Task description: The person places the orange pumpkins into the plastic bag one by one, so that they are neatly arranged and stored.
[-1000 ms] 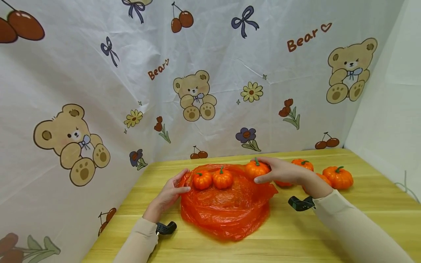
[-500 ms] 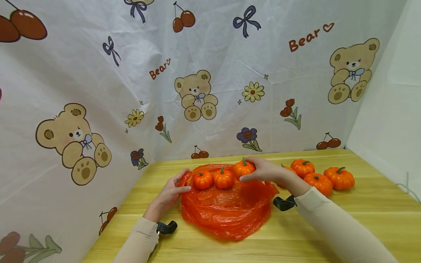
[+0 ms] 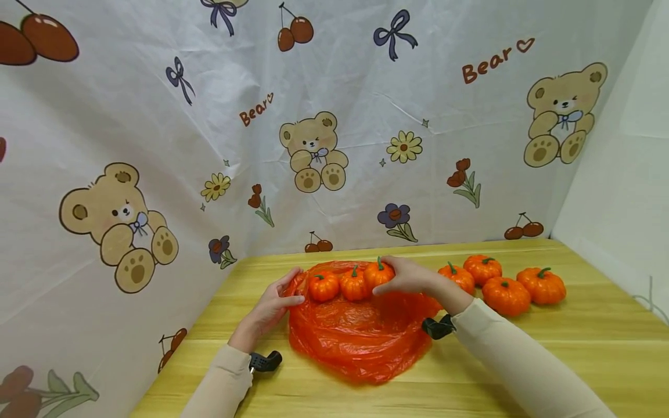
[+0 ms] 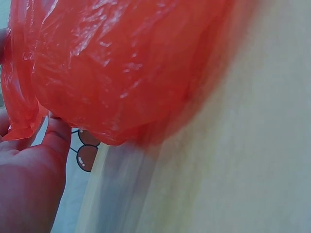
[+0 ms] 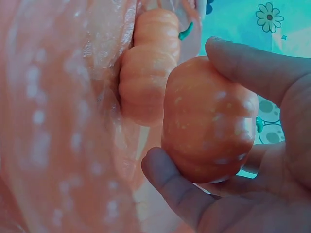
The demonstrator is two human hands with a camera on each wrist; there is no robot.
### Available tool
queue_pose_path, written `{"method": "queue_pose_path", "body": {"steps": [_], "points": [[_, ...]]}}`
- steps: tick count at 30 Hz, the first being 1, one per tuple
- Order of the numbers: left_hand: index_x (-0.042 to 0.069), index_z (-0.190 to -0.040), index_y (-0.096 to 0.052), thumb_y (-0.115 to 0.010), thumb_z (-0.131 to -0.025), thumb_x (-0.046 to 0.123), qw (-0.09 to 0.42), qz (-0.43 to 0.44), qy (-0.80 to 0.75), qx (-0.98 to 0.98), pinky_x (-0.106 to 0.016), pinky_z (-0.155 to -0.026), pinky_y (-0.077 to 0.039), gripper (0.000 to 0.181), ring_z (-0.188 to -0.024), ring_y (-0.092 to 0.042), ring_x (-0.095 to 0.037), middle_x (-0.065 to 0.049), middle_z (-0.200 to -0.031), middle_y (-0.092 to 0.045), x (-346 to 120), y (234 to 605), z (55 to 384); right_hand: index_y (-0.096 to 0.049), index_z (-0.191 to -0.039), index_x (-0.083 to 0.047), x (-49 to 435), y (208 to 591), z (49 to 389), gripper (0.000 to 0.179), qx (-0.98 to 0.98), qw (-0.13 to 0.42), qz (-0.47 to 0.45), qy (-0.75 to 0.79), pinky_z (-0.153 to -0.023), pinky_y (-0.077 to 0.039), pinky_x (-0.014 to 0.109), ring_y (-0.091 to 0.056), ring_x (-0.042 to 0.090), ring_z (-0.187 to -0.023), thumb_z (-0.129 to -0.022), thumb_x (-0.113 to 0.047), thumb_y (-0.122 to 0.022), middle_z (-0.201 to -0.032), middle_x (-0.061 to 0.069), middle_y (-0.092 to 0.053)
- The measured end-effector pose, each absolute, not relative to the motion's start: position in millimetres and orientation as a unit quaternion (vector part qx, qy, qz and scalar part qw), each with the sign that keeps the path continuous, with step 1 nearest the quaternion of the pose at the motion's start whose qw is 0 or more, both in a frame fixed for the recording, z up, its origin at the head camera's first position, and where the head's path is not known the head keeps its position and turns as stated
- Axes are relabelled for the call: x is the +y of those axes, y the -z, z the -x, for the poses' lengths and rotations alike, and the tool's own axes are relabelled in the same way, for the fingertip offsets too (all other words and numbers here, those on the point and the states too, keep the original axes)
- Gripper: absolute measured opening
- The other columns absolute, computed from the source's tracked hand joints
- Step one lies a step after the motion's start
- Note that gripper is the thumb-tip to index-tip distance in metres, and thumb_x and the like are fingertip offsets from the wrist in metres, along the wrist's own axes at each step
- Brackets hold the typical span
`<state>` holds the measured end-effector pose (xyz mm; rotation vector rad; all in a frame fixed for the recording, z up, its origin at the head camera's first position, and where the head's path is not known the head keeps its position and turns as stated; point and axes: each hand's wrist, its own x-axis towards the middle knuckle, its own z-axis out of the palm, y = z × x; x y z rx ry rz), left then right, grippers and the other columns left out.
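A crumpled red plastic bag (image 3: 355,354) lies on the table with its mouth spread. My left hand (image 3: 269,307) holds the bag's left edge, thumb on the near side; in the left wrist view the red film (image 4: 116,73) runs past the fingers. Two small orange toy pumpkins sit side by side in the bag: a left one (image 3: 323,287) and a middle one (image 3: 353,285). Thumb and fingers of my right hand (image 3: 405,277) grip a third pumpkin (image 5: 209,121) over the bag's mouth, close beside the middle one.
Several more orange pumpkins (image 3: 506,296) with green stems stand on the wooden table (image 3: 585,348) at right, past my right forearm. A white cloth (image 3: 355,215) printed with bears hangs behind the table. A black wrist mount (image 3: 438,327) sticks out under my right wrist.
My right hand has moved left with its pumpkin, from the bag's right side to beside the middle pumpkin. More pumpkins at right have come into sight. My left hand stays at the bag.
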<state>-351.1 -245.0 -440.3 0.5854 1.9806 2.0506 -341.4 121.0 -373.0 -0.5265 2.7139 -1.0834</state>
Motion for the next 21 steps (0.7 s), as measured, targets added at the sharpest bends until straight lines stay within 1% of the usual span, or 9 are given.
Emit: {"method": "queue_pose_path", "body": {"steps": [6, 11, 15, 21], "points": [[0.006, -0.166, -0.013, -0.067, -0.091, -0.002, 0.12, -0.2, -0.704, 0.671, -0.036, -0.122, -0.032, 0.092, -0.16, -0.015, -0.036, -0.014, -0.174, -0.012, -244.8, 439.8, 350.8, -0.042, -0.153, -0.004, 121.9, 377.5, 343.2, 0.088, 0.915, 0.081, 0.171, 0.356, -0.099, -0.057, 0.045, -0.062, 0.028, -0.112, -0.082, -0.031, -0.086, -0.137, 0.016, -0.059], [0.005, -0.165, -0.012, -0.067, -0.091, -0.002, 0.118, -0.208, -0.706, 0.667, -0.035, -0.122, -0.032, 0.093, -0.16, -0.014, -0.037, -0.015, -0.174, -0.011, -244.9, 440.3, 350.1, -0.039, -0.156, -0.003, 123.4, 379.0, 343.5, 0.094, 0.928, 0.074, 0.167, 0.324, -0.102, -0.055, 0.049, -0.061, 0.031, -0.117, -0.081, -0.033, -0.087, -0.143, 0.019, -0.056], [0.004, -0.165, -0.012, -0.067, -0.09, -0.003, 0.117, -0.209, -0.711, 0.661, -0.033, -0.121, -0.034, 0.093, -0.16, -0.014, -0.036, -0.015, -0.174, -0.01, -245.1, 441.1, 351.2, -0.038, -0.157, -0.003, 123.8, 380.1, 343.9, 0.094, 0.937, 0.068, 0.159, 0.305, -0.103, -0.054, 0.049, -0.06, 0.033, -0.12, -0.082, -0.035, -0.085, -0.147, 0.022, -0.054], [0.001, -0.165, -0.009, -0.068, -0.09, -0.003, 0.116, -0.21, -0.713, 0.659, -0.035, -0.121, -0.033, 0.095, -0.16, -0.014, -0.037, -0.016, -0.174, -0.01, -245.0, 440.6, 351.2, -0.039, -0.156, -0.002, 124.4, 381.7, 345.2, 0.095, 0.945, 0.056, 0.153, 0.285, -0.106, -0.052, 0.051, -0.059, 0.036, -0.122, -0.081, -0.035, -0.086, -0.147, 0.023, -0.054]]}}
